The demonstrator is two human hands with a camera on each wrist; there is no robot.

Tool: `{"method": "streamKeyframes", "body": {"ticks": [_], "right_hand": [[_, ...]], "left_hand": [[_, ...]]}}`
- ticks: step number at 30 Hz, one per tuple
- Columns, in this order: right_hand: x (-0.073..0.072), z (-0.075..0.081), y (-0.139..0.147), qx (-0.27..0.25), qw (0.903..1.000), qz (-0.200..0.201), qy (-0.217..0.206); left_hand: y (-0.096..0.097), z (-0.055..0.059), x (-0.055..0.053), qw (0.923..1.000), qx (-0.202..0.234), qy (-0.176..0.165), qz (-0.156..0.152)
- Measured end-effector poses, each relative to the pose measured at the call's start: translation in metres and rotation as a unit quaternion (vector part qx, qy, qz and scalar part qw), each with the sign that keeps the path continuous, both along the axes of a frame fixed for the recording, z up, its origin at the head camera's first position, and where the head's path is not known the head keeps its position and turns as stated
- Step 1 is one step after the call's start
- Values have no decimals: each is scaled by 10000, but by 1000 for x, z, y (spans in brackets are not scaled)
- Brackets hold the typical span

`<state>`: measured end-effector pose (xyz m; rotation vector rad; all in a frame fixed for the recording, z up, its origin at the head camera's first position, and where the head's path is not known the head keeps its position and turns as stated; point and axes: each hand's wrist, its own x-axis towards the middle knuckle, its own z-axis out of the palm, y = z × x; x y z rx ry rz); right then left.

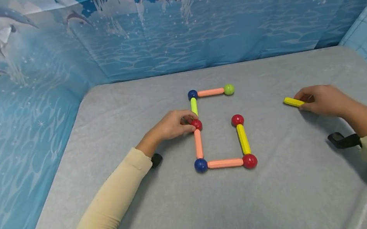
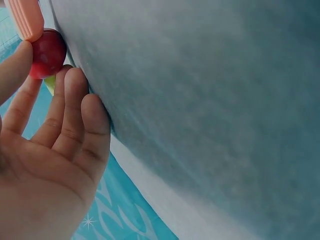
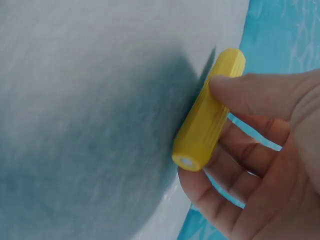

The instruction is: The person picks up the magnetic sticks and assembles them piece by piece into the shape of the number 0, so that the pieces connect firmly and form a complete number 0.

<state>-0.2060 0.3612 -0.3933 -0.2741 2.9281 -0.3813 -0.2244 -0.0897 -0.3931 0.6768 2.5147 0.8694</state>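
Observation:
My left hand (image 1: 177,124) pinches a red ball (image 1: 197,124) between thumb and fingers. That ball joins a lime rod (image 1: 194,107) above it to an orange rod (image 1: 198,143) below. In the left wrist view, the red ball (image 2: 48,53) touches the orange rod (image 2: 26,19), while the lime rod is mostly behind the fingers. Off to the right, my right hand (image 1: 326,100) holds a loose yellow rod (image 1: 292,102). Seen from the right wrist, the thumb presses along this yellow rod (image 3: 207,117), which has a pale round spot on its end face.
The figure of rods and balls lies on a grey cloth-covered table (image 1: 125,103). It includes a dark blue ball (image 1: 193,94), a green ball (image 1: 229,89), another blue ball (image 1: 201,165), two red balls (image 1: 250,161) and a yellow rod (image 1: 243,139). A dolphin-print curtain (image 1: 167,46) stands behind.

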Motion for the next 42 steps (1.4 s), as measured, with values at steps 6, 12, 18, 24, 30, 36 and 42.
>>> {"method": "streamKeyframes", "body": {"ticks": [6,12,18,24,30,36,42], "right_hand": [[0,0,-3,-242,9996,-85,-136],[2,-4,-9,-340,9994,-116,4],[2,-3,-9,-257,9997,-3,-39],[3,3,-16,-550,9982,7,-258],[5,8,-26,-1349,9888,-191,-610],[3,9,-36,-2121,9741,-477,-615],[-1,9,-55,-2759,9568,-783,-467]], "left_hand": [[0,0,1,10000,15,-25,30],[0,1,2,10000,25,-20,45],[-1,0,1,10000,1,-21,11],[0,1,2,10000,2,-35,29],[1,1,2,10000,-5,-62,22],[3,0,2,9999,-100,-24,62],[2,-1,3,9999,-98,-6,90]]}}
